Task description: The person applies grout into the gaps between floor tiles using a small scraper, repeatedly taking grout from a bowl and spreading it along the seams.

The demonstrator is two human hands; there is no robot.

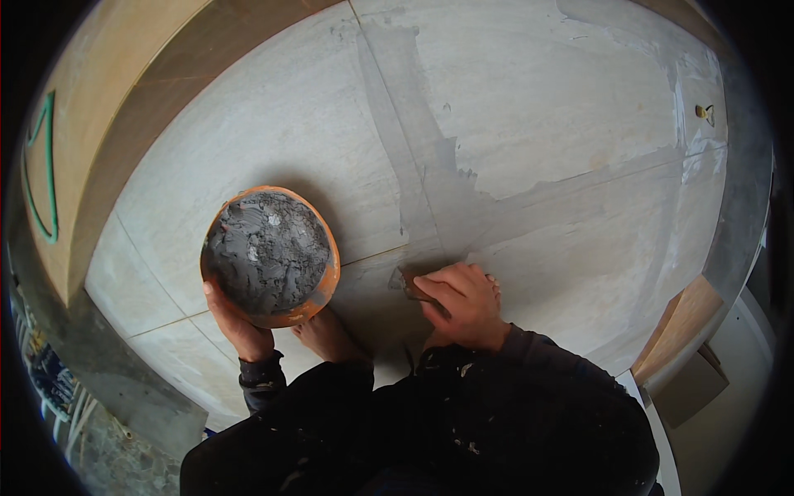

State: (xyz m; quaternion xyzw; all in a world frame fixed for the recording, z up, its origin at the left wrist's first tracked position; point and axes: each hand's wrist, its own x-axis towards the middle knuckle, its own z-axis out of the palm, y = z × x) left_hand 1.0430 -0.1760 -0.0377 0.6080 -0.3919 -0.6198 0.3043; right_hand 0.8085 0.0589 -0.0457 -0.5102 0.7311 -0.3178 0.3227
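Note:
An orange round bowl (333,277) full of thick grey grout (269,248) is at the left. My left hand (236,326) grips its near left side, with the thumb at the rim and the other fingers hidden beneath. To the right of the bowl, my right hand (467,306) is closed around a small flat scraper (412,285). The scraper has some grey on its far edge, low over the tiled floor (273,136). Whether it touches the tile I cannot tell. Grey grout smears (438,194) spread along the tile joints beyond my right hand.
My bare feet (318,335) stand on the tiles close to the bowl. A green hose or cord (50,165) lies at the far left. At the right are a floor fitting with a brass-coloured piece (705,114) and a wooden board (678,326).

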